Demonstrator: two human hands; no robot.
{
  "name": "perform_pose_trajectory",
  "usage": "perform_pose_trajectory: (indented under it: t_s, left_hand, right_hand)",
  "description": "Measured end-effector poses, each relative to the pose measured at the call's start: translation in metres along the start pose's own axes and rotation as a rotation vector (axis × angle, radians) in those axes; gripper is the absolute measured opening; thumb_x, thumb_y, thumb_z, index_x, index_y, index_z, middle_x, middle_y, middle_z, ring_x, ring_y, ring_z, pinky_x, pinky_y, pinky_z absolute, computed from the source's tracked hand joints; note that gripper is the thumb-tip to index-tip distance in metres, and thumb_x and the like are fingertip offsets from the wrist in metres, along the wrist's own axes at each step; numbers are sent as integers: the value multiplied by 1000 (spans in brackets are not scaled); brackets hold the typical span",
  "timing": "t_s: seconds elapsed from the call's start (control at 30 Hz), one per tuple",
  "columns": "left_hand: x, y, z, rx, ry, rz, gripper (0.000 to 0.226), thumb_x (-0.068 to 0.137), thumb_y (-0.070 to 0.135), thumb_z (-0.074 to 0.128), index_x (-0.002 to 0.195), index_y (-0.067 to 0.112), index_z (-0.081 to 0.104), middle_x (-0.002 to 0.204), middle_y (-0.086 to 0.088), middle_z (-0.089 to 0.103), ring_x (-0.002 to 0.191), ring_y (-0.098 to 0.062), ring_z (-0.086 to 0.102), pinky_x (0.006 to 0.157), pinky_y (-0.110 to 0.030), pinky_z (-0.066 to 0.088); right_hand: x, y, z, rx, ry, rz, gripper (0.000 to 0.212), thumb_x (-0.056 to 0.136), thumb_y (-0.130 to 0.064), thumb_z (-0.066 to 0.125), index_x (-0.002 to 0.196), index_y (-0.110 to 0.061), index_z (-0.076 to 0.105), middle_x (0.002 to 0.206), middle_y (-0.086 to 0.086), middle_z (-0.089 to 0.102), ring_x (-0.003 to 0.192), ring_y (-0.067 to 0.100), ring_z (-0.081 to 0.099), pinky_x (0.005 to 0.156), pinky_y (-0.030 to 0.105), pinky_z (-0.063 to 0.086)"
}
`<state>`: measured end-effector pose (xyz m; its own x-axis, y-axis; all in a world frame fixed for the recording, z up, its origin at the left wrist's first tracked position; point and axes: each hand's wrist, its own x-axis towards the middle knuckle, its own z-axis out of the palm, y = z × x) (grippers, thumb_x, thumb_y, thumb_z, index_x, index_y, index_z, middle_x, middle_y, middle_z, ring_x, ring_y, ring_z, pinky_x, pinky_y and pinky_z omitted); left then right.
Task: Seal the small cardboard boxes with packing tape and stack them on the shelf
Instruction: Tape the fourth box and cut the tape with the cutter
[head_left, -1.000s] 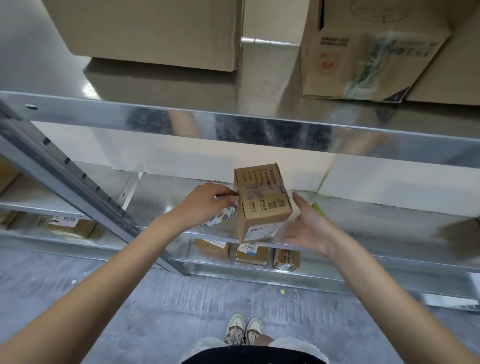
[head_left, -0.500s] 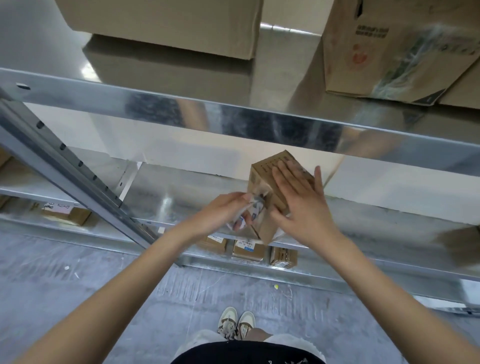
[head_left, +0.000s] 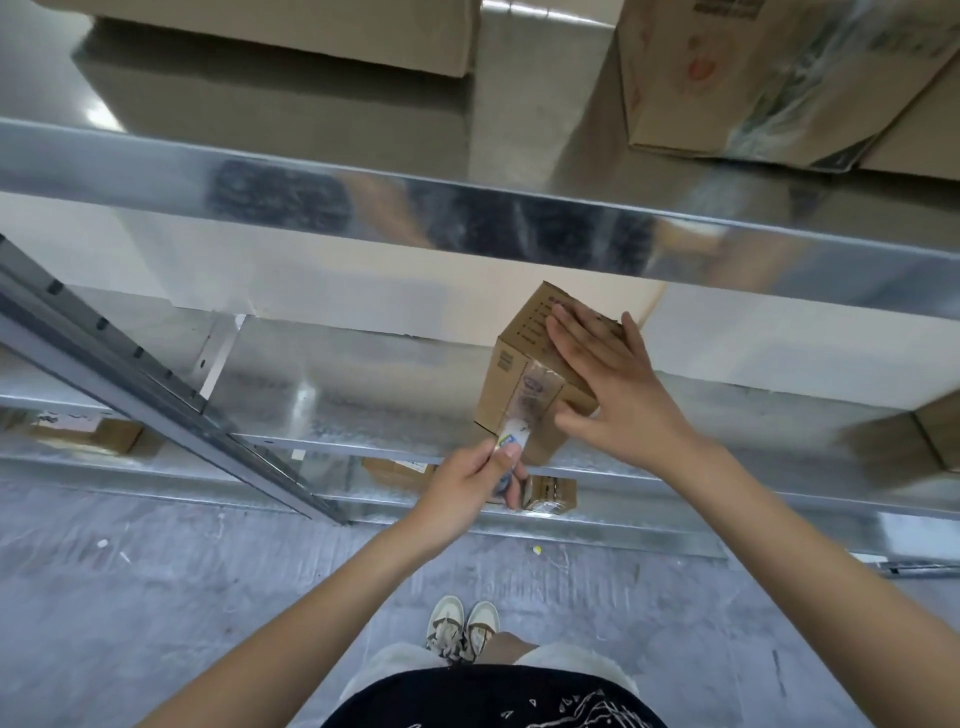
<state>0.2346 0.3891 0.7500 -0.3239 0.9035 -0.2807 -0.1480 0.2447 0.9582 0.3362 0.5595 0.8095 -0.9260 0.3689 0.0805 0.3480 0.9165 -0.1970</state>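
Your lighting's pretty even and bright, but the metal shelf (head_left: 467, 223) throws smeary glare and reflections. Edges bow from the wide lens, and the big cardboard boxes (head_left: 753, 78) up top look motion-blurred.

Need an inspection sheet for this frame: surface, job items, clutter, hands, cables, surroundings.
Surface: metal shelf, shiny, small box standing at its front edge.
Job's things: small cardboard box, clear tape strip down its near face; tape roll at the box's lower edge.
Clutter: small boxes on the lower shelf; scraps on the floor.
Grippers: left hand grips the tape roll; right hand presses flat on the box top.
Cables: nothing seen.
Surroundings: large cartons on the upper shelf; diagonal shelf upright.
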Motion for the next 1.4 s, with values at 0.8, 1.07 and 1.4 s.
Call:
perform_pose_trajectory:
  t_s: [0.8,1.07,1.4]
  left_hand:
    - [1,-59,-9,103,190,18,47,92,43,50,59,10,41,44,0,47,48,-20,51,61,-30,44]
    - [15,-70,-7,141,81,-81,54,92,60,39,72,12,56,66,1,58,68,-9,57,76,-23,43]
    - [-21,-88,-29,232,263,83,58,86,70,34,58,20,46,60,1,48,64,-17,48,66,-26,37]
  right_hand:
    - [1,11,0,170,8,131,86,78,-42,71,147,-42,20,160,8,0,145,23,0,117,35,4]
    - [0,16,-6,200,-5,197,84,78,-40,71,145,-47,21,159,0,6,143,19,4,113,30,6]
    - [-1,11,4,308,132,264,77,71,-38,77,138,-44,40,140,7,25,131,23,18,109,32,22]
